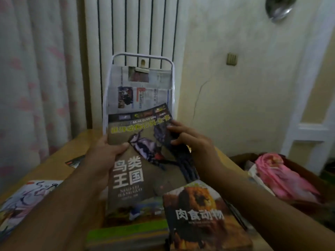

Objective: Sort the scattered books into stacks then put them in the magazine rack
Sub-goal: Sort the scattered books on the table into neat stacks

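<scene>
While the left hand (107, 153) grips its left edge, thumb curled over the glossy cover, the bird book (145, 160) leans tilted before the white tubular magazine rack (172, 73). At its right edge, the right hand (190, 142) pinches. Nearer, below it, lies a lion-covered book (203, 220).

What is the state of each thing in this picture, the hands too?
bird book: lifted, tilted, top edge at the rack's lower pocket
left hand: grips the bird book's left edge
right hand: fingers on the bird book's right edge
magazine rack: upright, newspapers in its upper pockets
lion book: lying closed on top of other books
</scene>
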